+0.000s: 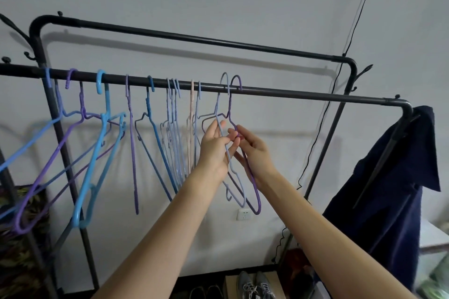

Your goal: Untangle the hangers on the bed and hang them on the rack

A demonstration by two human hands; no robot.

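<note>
step: separating last two hangers on rail (291,93) | left hand (215,147) pinched pale hanger (232,170) | right hand (255,150) gripped purple hanger (254,184) | both hooked on rail | risk: frames crossed, tugging could unhook one, drop it

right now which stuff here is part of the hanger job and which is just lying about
Part of the job:
- rack rail
- light blue hanger, held by the left hand
- purple hanger, held by the right hand
- hangers already hung

Just lying about:
- dark blue garment on the rack's end
- grey shoes underneath
- wall socket
</note>
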